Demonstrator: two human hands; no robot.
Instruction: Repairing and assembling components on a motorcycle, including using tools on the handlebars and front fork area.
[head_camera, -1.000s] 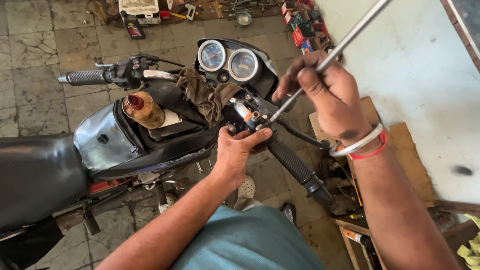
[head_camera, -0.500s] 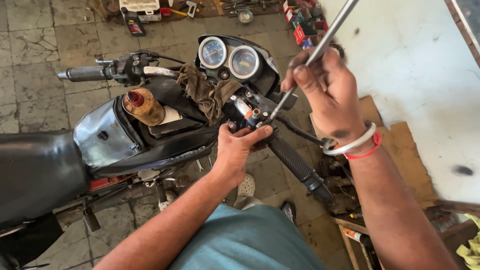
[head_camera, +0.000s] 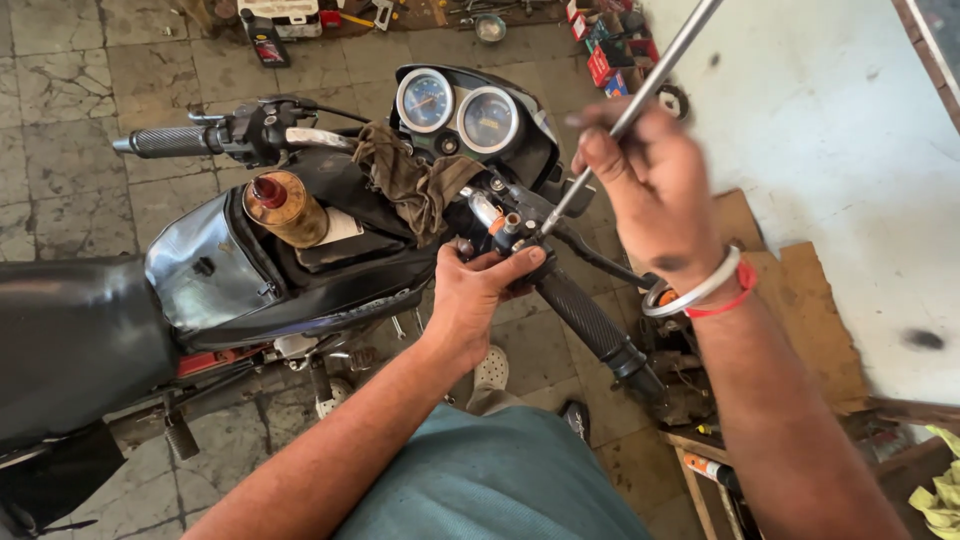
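While seen from the head camera, looking down on a black motorcycle (head_camera: 300, 290) with the tank cover off.

Left hand (head_camera: 478, 290) wrapped tight round the switch housing (head_camera: 510, 235) at the inner end of the right handlebar grip (head_camera: 585, 320), thumb on top, fingers curled under. Right hand (head_camera: 650, 190) just above and to the right of that housing, closed firmly on a long metal rod (head_camera: 655, 70); tip of the rod down on the housing, right beside the left thumb, shaft slanting up and away past the top edge of the frame. Silver bangle and red thread on the right wrist.

Containers: a brown bottle (head_camera: 288, 208) with a red cap lying tilted in the open tank recess, left of the housing; contents hidden. Dirty rag (head_camera: 410, 180) bunched between the bottle and the housing, draped below the twin round gauges (head_camera: 458, 108). A red-capped can (head_camera: 268, 40) standing on the floor far beyond the gauges.

Edges and room: left handlebar grip (head_camera: 170, 142) well apart from both hands, bare tiled floor (head_camera: 70, 120) beyond it. Right of the housing, tight: a wooden board (head_camera: 800, 300) and a pale wall (head_camera: 850, 130) close by, clutter under the right grip. Black seat (head_camera: 70, 340) at the left edge.
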